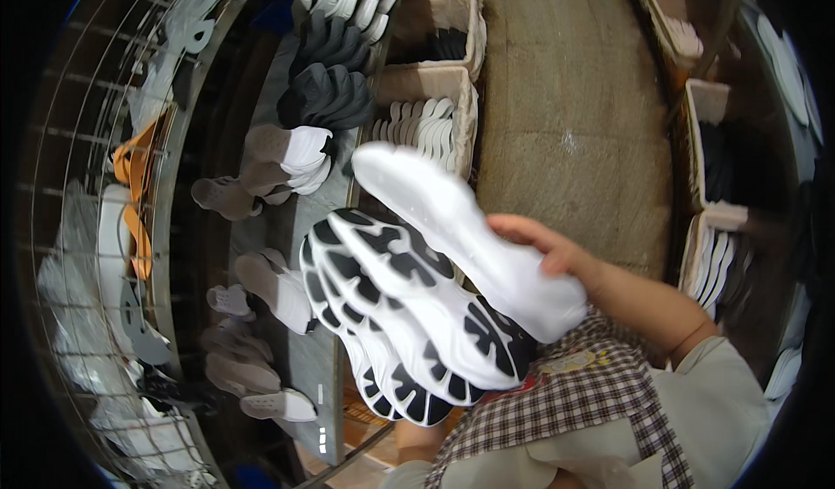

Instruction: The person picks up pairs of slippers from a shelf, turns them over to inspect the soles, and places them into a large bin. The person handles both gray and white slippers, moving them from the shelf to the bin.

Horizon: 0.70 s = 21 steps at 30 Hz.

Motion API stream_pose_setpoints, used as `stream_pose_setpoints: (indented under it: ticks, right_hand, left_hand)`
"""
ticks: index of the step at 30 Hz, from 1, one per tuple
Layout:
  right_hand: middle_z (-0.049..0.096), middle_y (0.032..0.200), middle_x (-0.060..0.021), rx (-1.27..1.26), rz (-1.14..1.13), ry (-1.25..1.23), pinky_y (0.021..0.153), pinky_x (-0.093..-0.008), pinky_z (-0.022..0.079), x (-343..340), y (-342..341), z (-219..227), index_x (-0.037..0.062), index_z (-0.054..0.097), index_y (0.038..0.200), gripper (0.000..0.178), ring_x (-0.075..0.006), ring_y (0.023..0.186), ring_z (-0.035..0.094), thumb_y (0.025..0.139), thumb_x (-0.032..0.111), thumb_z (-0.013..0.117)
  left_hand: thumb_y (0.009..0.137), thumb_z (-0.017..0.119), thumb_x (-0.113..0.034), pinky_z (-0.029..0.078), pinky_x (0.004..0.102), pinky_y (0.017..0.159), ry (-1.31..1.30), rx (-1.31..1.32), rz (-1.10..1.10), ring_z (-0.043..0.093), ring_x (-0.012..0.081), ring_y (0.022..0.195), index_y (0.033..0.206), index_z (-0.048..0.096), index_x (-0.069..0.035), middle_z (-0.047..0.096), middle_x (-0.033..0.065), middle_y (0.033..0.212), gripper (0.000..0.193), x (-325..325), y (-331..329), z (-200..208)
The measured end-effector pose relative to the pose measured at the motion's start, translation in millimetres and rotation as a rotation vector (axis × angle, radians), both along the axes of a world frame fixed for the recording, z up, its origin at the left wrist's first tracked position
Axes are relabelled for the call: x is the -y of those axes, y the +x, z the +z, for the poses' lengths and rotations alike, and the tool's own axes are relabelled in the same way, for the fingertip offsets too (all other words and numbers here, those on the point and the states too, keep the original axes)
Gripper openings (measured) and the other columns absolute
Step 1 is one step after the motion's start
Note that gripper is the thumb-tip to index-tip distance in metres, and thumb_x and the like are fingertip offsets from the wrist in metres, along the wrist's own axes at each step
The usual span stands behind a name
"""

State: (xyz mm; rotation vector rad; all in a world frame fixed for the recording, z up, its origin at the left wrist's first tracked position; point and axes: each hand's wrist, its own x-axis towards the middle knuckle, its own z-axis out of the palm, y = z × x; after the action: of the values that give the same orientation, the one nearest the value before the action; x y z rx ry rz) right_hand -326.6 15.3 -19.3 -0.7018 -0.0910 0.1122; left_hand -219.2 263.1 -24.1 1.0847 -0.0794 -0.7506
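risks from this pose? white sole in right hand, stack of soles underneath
1. The right hand grips the plain white sole only near its heel end; the long free end sticks out and could sag or slip.
2. The black-and-white treaded soles lie fanned, overlapping against the checked apron; the left hand is hidden beneath, so support is unclear and the stack may slide.
3. The free toe end hangs close to the cardboard box of soles and could knock it.

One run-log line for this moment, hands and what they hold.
right hand: grips plain white sole | left hand: hidden under stack of black-and-white soles | around: boxes of soles, grey bench
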Motion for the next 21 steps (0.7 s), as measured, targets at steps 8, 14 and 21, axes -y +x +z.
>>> stream_pose_setpoints:
  ticks: [8,14,21]
  right_hand:
    - [0.036,0.141,-0.0224,-0.122,0.091,0.026,0.102,-0.0365,0.040,-20,-11,-31,-0.0019,0.026,0.143,0.091,-0.0286,0.125,0.043,0.064,0.023,0.062]
    - [0.036,0.142,-0.0235,-0.127,0.184,0.715,0.107,-0.0419,0.035,-23,-20,-61,-0.0042,0.023,0.143,0.082,-0.0320,0.126,0.044,0.067,0.016,0.048]
    - [0.036,0.142,-0.0210,-0.104,0.074,0.446,0.109,-0.0410,0.032,-24,-26,-63,-0.0033,0.027,0.142,0.085,-0.0310,0.127,0.043,0.064,0.017,0.054]
  left_hand:
    - [0.083,0.065,-0.027,0.039,0.0400,0.100,0.001,0.022,0.022,0.047,0.0256,0.121,0.142,0.029,-0.003,0.044,0.0123,0.137,0.073,1,-5,-2]
    - [0.083,0.066,-0.027,0.039,0.0399,0.100,0.001,0.012,0.066,0.048,0.0255,0.121,0.142,0.029,-0.003,0.044,0.0123,0.137,0.074,1,-29,-4]
    - [0.082,0.067,-0.026,0.039,0.0398,0.100,0.025,0.029,0.039,0.048,0.0253,0.121,0.142,0.030,-0.003,0.045,0.0124,0.136,0.074,5,-7,8]
